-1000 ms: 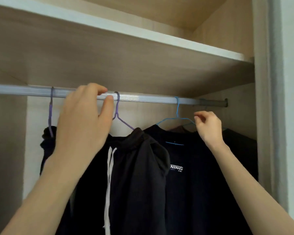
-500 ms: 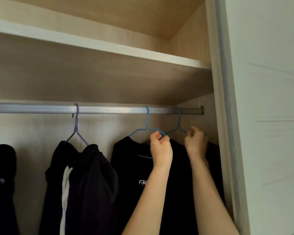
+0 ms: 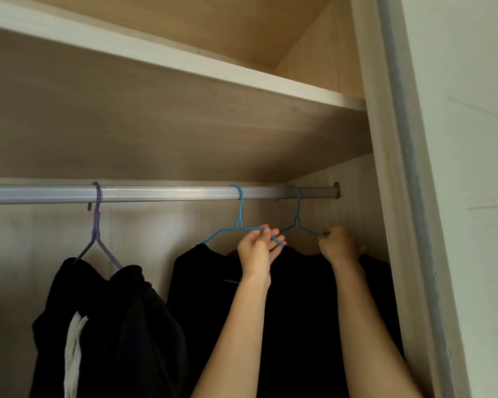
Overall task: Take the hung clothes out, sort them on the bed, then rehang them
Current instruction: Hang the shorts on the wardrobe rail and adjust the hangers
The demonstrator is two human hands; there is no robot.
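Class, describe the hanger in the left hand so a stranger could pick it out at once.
Find the silver rail under the wardrobe shelf. Of three hangers hooked on it, take the middle one: the bright blue hanger, between a purple hanger and a darker blue hanger.

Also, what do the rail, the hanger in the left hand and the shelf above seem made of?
Rail: probably aluminium; silvery, finely ribbed lengthwise, with soft sheen. Blue hanger, pinched by the left hand: thin bent wire, apparently coated or painted blue, smooth. Shelf: pale wood-grain board, matte, possibly laminate. The right hand grips a similar hanger.
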